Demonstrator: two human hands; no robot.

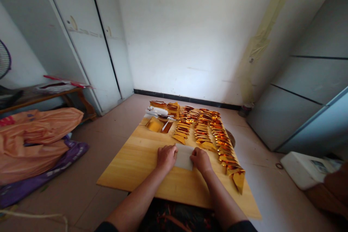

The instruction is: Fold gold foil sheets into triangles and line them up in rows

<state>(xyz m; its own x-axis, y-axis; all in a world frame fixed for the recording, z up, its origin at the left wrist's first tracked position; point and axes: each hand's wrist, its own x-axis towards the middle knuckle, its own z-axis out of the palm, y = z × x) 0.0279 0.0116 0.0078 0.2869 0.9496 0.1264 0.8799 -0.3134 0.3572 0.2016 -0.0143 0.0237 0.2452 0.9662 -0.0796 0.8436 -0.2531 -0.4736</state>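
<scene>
A pale sheet (184,157) lies on the wooden board (130,163) in front of me. My left hand (166,157) has its fingers curled closed on the sheet's left edge. At the opposite edge, my right hand (200,158) pinches the sheet with bent fingers. Beyond the hands and to the right, shiny gold folded pieces (202,130) stand in several overlapping rows. A flat gold stack (154,124) lies at the board's upper left, with white papers (157,110) behind it.
An orange bag (40,134) and a purple bag (54,174) lie on the floor at left, by a wooden bench (81,98). A white box (304,170) stands at right. Cabinets and a wall surround the board.
</scene>
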